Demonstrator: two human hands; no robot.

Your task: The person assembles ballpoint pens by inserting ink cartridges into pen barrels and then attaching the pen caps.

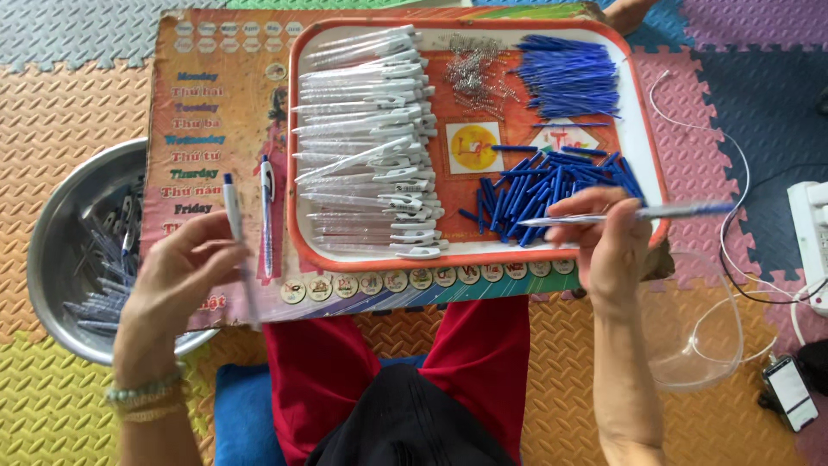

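Fingers [576, 207] of right hand [608, 246] closed on a pen barrel [630, 212], left hand [172, 276] gripping a pen [237, 233], red-rimmed tray [642, 129] on a printed board [216, 112], bowl [60, 250] partly hidden.

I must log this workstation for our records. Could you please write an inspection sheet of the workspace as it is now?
Surface: low board with a printed chart, lying on foam floor mats.
Job's things: red-rimmed tray holding white pen barrels, blue refills, blue caps, small metal springs; one finished pen on the board.
Clutter: metal bowl with pens; clear plastic bowl; phone.
Grippers: left hand holds a pen; right hand holds a refill.
Cables: white cable to a power strip.
Surroundings: the person's red trousers; blue cushion.
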